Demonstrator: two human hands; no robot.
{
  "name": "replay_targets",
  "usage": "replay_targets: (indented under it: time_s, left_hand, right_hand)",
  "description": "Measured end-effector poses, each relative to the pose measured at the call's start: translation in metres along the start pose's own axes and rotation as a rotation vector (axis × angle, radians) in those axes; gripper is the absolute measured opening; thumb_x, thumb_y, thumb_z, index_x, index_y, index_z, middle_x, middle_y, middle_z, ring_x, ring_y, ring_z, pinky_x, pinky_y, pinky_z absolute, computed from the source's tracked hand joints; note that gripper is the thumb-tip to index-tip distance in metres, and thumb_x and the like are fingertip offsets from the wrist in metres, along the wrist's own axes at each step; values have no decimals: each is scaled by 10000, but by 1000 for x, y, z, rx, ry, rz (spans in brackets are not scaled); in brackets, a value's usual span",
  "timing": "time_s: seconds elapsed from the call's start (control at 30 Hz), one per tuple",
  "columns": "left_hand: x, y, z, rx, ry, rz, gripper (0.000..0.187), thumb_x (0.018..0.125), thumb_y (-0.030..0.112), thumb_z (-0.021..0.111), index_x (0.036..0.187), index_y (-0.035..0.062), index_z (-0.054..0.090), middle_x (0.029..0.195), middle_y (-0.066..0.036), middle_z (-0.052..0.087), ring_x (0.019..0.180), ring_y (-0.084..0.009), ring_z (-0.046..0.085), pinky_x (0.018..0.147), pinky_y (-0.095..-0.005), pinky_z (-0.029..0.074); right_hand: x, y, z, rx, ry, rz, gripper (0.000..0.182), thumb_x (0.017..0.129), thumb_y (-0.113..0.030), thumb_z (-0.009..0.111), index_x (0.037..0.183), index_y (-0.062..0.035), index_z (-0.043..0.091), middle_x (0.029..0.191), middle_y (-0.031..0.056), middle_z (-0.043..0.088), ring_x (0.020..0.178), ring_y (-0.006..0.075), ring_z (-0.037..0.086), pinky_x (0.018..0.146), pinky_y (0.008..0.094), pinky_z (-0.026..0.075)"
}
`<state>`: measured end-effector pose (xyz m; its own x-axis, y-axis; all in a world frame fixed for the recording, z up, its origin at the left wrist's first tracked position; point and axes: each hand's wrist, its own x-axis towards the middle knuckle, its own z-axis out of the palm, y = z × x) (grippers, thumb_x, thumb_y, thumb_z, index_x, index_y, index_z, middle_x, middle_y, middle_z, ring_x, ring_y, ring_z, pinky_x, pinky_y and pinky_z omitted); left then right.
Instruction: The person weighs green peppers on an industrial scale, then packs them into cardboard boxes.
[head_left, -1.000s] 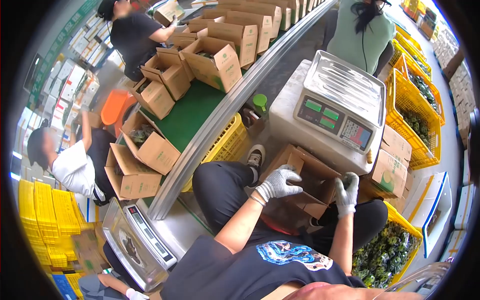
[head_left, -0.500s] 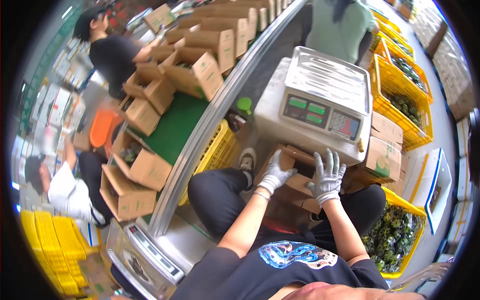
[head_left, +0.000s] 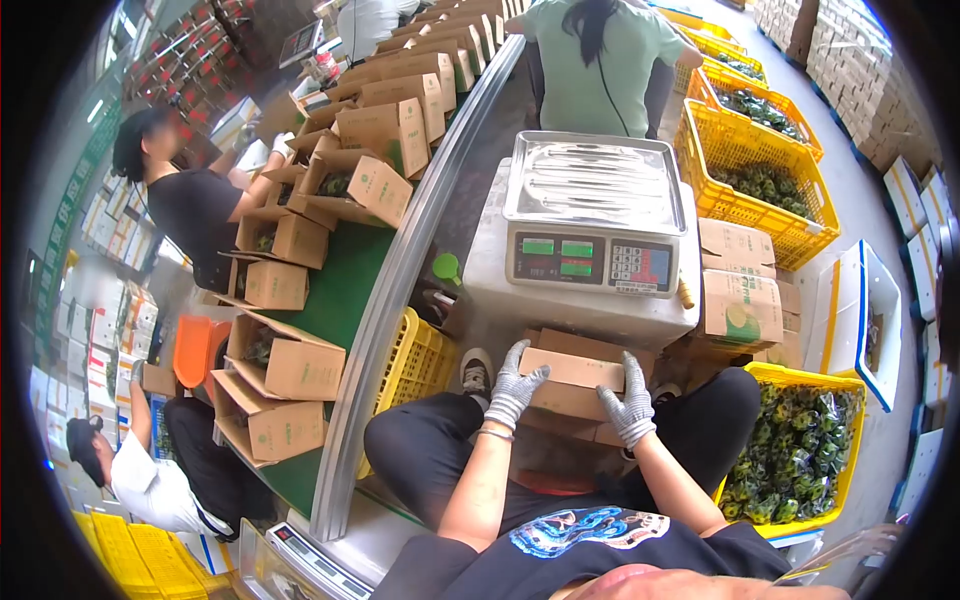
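Note:
Between my knees stands a brown cardboard box (head_left: 572, 370), a printed panel of it facing up toward me. My left hand (head_left: 515, 386), in a grey-white knitted glove, presses against the box's left side with the thumb toward the panel. On the opposite side, my gloved right hand (head_left: 632, 402) grips the box, fingers pointing away from me. The box's lower part is partly hidden by my hands and legs. Just beyond it, a weighing scale (head_left: 595, 210) with lit green digits rests on a white block (head_left: 480, 275).
To my right is a yellow crate (head_left: 857, 440) of bagged dark green produce, with cardboard boxes (head_left: 740, 305) and a white foam box (head_left: 850, 310) beyond. Left, a metal-edged conveyor (head_left: 345, 450) carries open boxes (head_left: 290, 360). Co-workers (head_left: 190, 210) work across it; another person (head_left: 600, 70) sits ahead.
My hands have closed in on the box, which now shows a closed panel between them instead of an open top. My view has shifted, and the co-worker across the conveyor reaches into the boxes.

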<state>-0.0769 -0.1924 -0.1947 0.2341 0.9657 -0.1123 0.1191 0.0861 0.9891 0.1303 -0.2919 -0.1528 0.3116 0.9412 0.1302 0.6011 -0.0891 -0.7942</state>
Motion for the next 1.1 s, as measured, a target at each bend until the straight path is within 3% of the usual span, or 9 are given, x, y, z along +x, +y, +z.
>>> replay_targets:
  time_s: [0.1,0.23,0.47,0.6,0.67,0.87,1.0,1.07,1.1]
  left_hand:
    - [10,-12,-3,207,15,77,652,751,157,761,1285,32,408,1126,-92,529,1035,-177,509,921,-294,427]
    - [14,-12,-1,305,-26,13,665,748,124,753,1293,36,383,1156,-114,510,1072,-187,489,951,-299,404]
    - [9,-26,-7,537,-103,143,774,889,330,589,1444,35,137,1421,-247,321,1307,-352,347,1031,-378,335]
    - [0,11,1,671,-197,-168,719,914,306,555,1451,61,144,1415,-238,338,1283,-313,387,1029,-370,336]
    - [1,-5,1,401,-205,13,677,927,277,537,1452,74,160,1421,-234,335,1270,-314,394,1033,-373,332]
    - [-1,-5,5,480,-160,-136,680,926,236,545,1462,110,147,1406,-239,352,1254,-334,406,1019,-376,355]
    - [-3,-12,7,745,-103,26,769,884,306,587,1471,140,117,1367,-275,380,1230,-376,430,997,-392,385]
    - [-6,64,29,838,-152,-494,850,843,360,628,1472,134,103,1377,-270,368,1244,-375,415,1009,-400,366]
    - [-12,32,20,925,-82,-215,856,834,376,630,1472,136,112,1395,-251,351,1265,-368,389,1025,-427,337]
  right_hand:
    - [1,15,10,44,-9,149,772,752,-237,714,1384,-25,326,1324,219,454,1206,357,470,1012,376,386]
    - [4,19,13,155,-69,252,833,732,-277,723,1404,-43,291,1356,222,404,1257,349,407,1041,390,351]
    - [-3,33,25,238,67,267,927,693,-321,757,1414,-25,255,1388,227,359,1293,344,360,1071,393,310]
    - [-3,31,21,223,123,185,943,684,-300,761,1411,-3,238,1381,231,364,1299,331,356,1074,383,302]
    - [-3,32,20,156,84,233,946,680,-298,772,1411,-13,244,1376,229,371,1296,333,357,1078,382,297]
    - [-1,27,10,206,-31,421,907,666,-317,792,1380,-33,309,1348,223,408,1260,343,398,1064,373,325]
    - [-2,28,13,209,-2,388,836,657,-279,781,1333,-20,363,1329,209,411,1245,347,396,1068,381,317]
    - [-3,31,19,153,36,353,815,663,-272,770,1326,-26,365,1328,209,408,1244,354,390,1062,389,319]
    - [-2,29,18,133,33,360,817,660,-274,774,1324,-27,366,1315,206,418,1240,354,392,1056,391,325]
